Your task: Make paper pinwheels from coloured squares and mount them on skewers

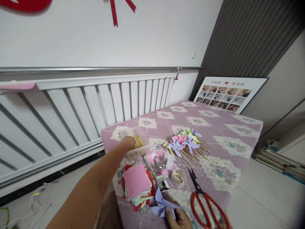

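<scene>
Pinching right hand (178,218): holding a light purple, pointy paper pinwheel (159,208) between thumb and fingers, near a stack of square coloured paper (137,180) with pink on top.
Left hand (128,142): resting inside a clear, boxy plastic tub (137,153) of thin golden sticks (139,142); hiding its fingertips, so cannot tell if pinching or wide apart.
Stick step: probably picking out a stick, with no stick showing on the pinwheel.
Next pinch: likely calling for squeezing just one stick, while holding the pinwheel softly.
</scene>
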The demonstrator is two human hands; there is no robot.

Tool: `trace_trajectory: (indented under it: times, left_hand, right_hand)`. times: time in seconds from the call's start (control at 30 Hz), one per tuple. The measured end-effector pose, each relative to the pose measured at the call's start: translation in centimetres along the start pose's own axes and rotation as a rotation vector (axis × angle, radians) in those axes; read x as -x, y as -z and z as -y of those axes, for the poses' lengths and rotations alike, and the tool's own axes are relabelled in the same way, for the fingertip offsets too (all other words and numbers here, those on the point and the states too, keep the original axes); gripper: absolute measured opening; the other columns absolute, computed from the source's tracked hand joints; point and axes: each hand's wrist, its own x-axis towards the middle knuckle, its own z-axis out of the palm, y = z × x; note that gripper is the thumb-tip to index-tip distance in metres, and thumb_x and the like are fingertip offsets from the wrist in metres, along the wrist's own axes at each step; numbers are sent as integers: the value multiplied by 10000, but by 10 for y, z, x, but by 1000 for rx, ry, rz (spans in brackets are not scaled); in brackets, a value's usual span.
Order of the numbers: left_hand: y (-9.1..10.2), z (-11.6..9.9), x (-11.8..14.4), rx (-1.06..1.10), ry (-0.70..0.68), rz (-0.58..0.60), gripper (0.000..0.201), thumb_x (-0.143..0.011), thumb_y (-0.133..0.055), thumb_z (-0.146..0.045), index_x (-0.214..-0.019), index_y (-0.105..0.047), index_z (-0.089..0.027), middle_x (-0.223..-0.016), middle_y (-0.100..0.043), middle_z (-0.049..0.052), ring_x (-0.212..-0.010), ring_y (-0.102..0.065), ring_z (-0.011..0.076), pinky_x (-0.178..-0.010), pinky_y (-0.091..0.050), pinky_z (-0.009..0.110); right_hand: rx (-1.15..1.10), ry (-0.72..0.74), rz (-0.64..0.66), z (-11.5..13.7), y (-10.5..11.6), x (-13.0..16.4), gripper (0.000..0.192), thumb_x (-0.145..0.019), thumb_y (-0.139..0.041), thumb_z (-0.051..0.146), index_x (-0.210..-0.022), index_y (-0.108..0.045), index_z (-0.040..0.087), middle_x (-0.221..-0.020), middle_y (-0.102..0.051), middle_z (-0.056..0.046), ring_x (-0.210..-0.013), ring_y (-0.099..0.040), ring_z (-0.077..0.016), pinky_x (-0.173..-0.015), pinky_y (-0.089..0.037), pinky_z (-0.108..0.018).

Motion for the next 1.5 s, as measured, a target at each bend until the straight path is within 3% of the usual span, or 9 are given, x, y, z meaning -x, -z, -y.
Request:
trace_trajectory:
  times: [0.3, 0.47, 0.53, 0.67, 0.87, 1.03, 1.2, 1.37, 1.5]
  left_hand:
    - [32, -13, 33, 19, -123, -183, 265, -899, -513, -324, -1038, -615, -122, -1029, -645, 95, -916, -621, 207, -815, -511, 423]
    - [41, -40, 86, 140, -294, -366, 314, -916, -384, -249, -1098, -630, -176, -1117, -657, 108, -1026, -590, 224, -896, -444, 350]
    - [30, -55, 115, 449, -368, -458, 352, -906, -377, -266, -1173, -591, -185, -1099, -671, 79, -982, -609, 190, -838, -460, 287]
    - [-9, -85, 171, 1160, -327, -286, 329, -814, -518, -310, -1106, -601, -183, -755, -662, 4, -570, -555, 119, -546, -421, 230]
    - [-66, -117, 215, 1806, -166, -130, 136, -719, -612, -272, -797, -593, -163, -682, -602, -33, -443, -392, 36, -436, -272, 182]
    - [-89, -130, 233, 1966, -144, -39, 157, -711, -639, -264, -822, -597, -161, -691, -619, -25, -443, -409, 36, -450, -285, 194]
    - [-90, -139, 247, 2002, -178, 11, 166, -730, -651, -276, -836, -613, -154, -708, -623, -11, -447, -431, 37, -452, -287, 200]
    - [-81, -150, 258, 2055, -215, 45, 217, -719, -688, -331, -827, -640, -148, -677, -608, -12, -433, -427, 39, -441, -278, 203]
    - [-76, -155, 269, 2111, -194, 129, 239, -687, -731, -332, -822, -671, -144, -641, -597, -12, -466, -438, 52, -467, -294, 202]
  right_hand:
    - [-51, -17, -60, 11, -3, 6, 253, -736, -644, 398, -754, -753, 171, -740, -757, -100, -703, -692, -262, -656, -556, -329]
    - [-149, -28, -59, 16, -2, 10, 241, -762, -634, 385, -768, -732, 164, -732, -738, -83, -708, -669, -246, -670, -530, -319]
    - [-220, -52, -50, 18, 0, 10, 224, -759, -647, 377, -760, -726, 167, -725, -729, -72, -720, -656, -241, -688, -518, -316]
    - [-420, -143, -65, 21, 4, 9, 199, -698, -721, 371, -692, -709, 172, -694, -717, -43, -721, -637, -229, -698, -496, -298]
    - [-617, -256, -74, 21, 9, 7, 244, -670, -752, 422, -703, -670, 194, -692, -717, -4, -657, -644, -184, -644, -506, -270]
    - [-825, -346, -73, 31, 22, 18, 258, -676, -758, 428, -785, -655, 218, -719, -727, 17, -630, -666, -157, -652, -545, -285]
    - [-1053, -391, -48, 60, 41, 27, 227, -615, -825, 326, -756, -676, 228, -680, -726, 40, -586, -657, -129, -606, -546, -239]
    - [-916, -249, -66, 91, 58, 30, 296, -597, -831, 402, -803, -699, 237, -717, -719, -1, -625, -660, -163, -609, -547, -277]
    - [-644, 66, 49, 121, 70, 38, 183, -740, -730, 394, -809, -697, 229, -785, -675, -27, -728, -638, -180, -673, -532, -299]
